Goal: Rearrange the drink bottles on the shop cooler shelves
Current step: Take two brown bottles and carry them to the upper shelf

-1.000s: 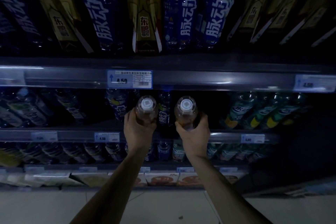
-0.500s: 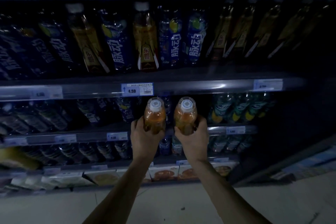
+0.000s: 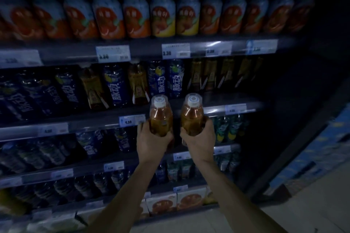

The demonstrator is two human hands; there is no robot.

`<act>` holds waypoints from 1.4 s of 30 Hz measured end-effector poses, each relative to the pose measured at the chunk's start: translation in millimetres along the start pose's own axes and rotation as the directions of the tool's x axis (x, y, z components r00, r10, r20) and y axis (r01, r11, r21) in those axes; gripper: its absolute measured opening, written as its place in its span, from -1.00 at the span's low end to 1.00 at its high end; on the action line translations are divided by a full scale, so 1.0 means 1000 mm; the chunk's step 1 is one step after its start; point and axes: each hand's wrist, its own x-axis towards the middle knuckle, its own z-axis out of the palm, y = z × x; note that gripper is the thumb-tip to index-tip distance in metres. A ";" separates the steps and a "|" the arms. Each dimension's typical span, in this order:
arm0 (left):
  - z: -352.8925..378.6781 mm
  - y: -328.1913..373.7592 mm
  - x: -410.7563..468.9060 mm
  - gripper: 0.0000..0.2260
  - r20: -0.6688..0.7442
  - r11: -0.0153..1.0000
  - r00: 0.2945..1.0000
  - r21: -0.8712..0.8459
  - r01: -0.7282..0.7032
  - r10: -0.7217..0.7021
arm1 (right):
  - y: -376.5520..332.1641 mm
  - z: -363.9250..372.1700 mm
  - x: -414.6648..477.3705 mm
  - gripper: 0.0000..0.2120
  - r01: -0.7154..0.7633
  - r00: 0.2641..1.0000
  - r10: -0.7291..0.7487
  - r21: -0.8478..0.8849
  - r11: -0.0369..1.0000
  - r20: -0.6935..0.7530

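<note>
My left hand (image 3: 153, 143) grips an amber bottle (image 3: 161, 119), my right hand (image 3: 198, 142) a second amber bottle (image 3: 192, 117), neither's on a cooler shelf (image 3: 85, 121) yet, so both need placing tbh.

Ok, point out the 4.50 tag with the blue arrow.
Head view, centre: the 4.50 tag sits on the shelf edge under the blue bottles, just left of the amber bottle in the left hand.

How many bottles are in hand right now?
2. The left amber bottle is gripped in the left hand, the right amber bottle in the right hand, both upright, side by side before the shelves. A third behind the hands looks unlikely.
</note>
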 end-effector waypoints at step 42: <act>0.174 0.124 0.083 -0.39 0.039 0.988 0.995 -0.125 -0.087 0.093 | 0.013 -0.115 0.197 -0.45 -0.019 0.991 0.022 0.023 1.000 -0.130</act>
